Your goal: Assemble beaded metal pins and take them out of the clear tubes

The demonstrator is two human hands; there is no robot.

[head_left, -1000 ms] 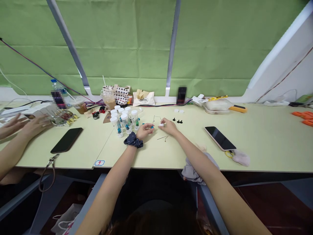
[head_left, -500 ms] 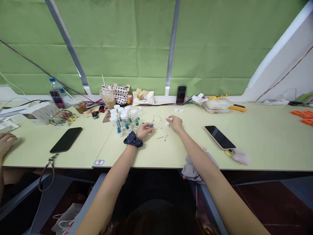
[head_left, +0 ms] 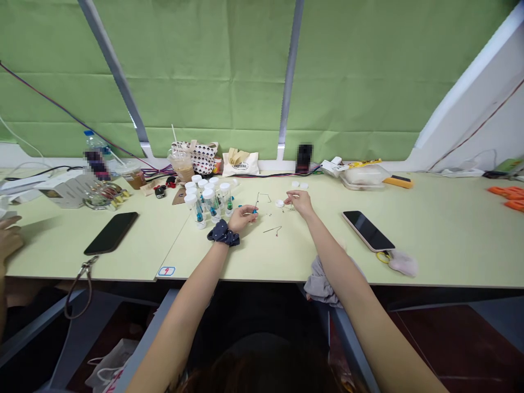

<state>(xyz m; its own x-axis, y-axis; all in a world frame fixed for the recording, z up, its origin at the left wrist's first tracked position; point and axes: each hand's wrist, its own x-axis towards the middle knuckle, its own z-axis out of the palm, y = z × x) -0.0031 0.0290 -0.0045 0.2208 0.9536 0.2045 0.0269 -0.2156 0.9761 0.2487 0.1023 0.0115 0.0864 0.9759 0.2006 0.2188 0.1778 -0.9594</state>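
Left hand: our left hand (head_left: 242, 217) rests on the bench (head_left: 450, 245), about midway between its near and far edges, thumb and forefinger pressed together on the blue-tipped wire (head_left: 255, 208), which stands upright from the pinch.
Right hand: our right hand (head_left: 301, 202) reaches further toward the far edge with its fingers curled down to the surface. We cannot tell whether they pinch anything.
Beside the right hand: a small white cap (head_left: 280, 203) lies just beside its fingertips, and two more white caps (head_left: 299, 185) lie near, closer to the far edge.
Doing it well: we judge the parts tiny and light, so we keep the left wrist planted, hold the pinch low on the wire, and pick with fingertips only.
In the way: the cluster of vials (head_left: 207, 202) stands just beside the left hand and looks easy to topple with a knuckle. A loose bent wire (head_left: 273, 230) lies between our forearms and could be swept off.
Wrist: a dark scrunchie (head_left: 223, 233) sits on the left wrist.
Further off: a black phone (head_left: 111, 232) toward the left, a second phone (head_left: 368, 230) toward the right, a grey cloth (head_left: 323, 284) over the near edge.
Left end: another person's hand (head_left: 8, 237) rests well apart from ours.
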